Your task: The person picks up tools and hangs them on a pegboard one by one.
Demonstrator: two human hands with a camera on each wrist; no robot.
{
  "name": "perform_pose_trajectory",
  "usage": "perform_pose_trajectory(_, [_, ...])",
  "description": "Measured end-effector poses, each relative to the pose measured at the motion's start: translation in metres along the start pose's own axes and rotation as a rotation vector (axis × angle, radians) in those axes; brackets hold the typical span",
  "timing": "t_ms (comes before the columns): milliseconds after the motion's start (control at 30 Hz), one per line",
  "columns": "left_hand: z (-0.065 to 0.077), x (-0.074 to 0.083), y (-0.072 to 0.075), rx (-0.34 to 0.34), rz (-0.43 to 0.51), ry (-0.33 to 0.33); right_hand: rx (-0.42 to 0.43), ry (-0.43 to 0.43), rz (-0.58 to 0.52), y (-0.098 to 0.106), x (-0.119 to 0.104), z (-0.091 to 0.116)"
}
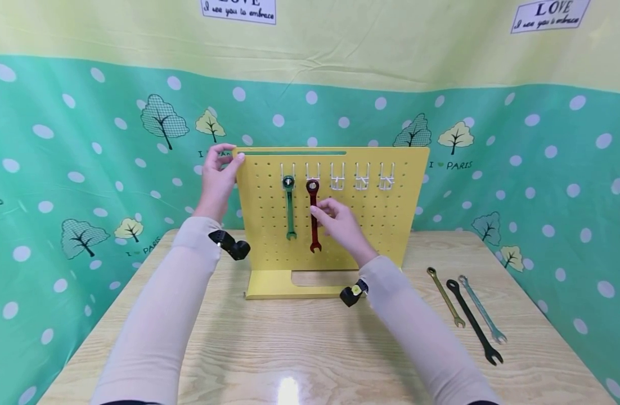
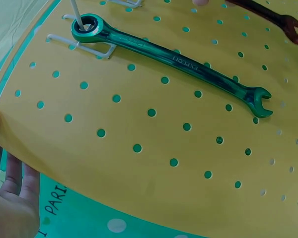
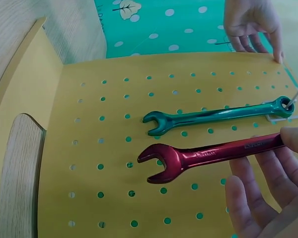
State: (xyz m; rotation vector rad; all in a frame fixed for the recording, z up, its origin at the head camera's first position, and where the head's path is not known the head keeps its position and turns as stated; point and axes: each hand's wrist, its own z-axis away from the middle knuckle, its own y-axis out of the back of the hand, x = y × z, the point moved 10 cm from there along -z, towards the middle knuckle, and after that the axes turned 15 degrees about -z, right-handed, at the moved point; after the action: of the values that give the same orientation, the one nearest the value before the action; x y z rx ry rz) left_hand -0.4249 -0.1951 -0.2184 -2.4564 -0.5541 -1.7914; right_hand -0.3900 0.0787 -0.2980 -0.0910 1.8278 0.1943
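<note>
My left hand pinches the upper left corner of a yellow pegboard, thumb in front and fingers behind the edge. A red combination wrench is held by its shaft between the thumb and fingers of my right hand. It points ring end up, with the ring overlapping the second white hook in the head view. To its left, a green combination wrench hangs by its ring on the first hook, open end down.
Three more hooks, among them a white hook, line the board to the right. On the wooden table, right of the board, lie a gold wrench, a black wrench and a silver wrench. A patterned curtain surrounds the table.
</note>
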Motion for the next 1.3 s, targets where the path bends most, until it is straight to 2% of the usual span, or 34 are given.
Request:
perform_pose_trajectory(533, [0.0, 0.0, -0.001, -0.007, -0.005, -0.005, 0.009, -0.039, -0.041, 0.004, 0.007, -0.002])
perform_pose_trajectory(1300, [-0.001, -0.001, 0.0, 0.004, -0.007, -0.003, -0.005, -0.032, -0.063, 0.02, 0.015, 0.006])
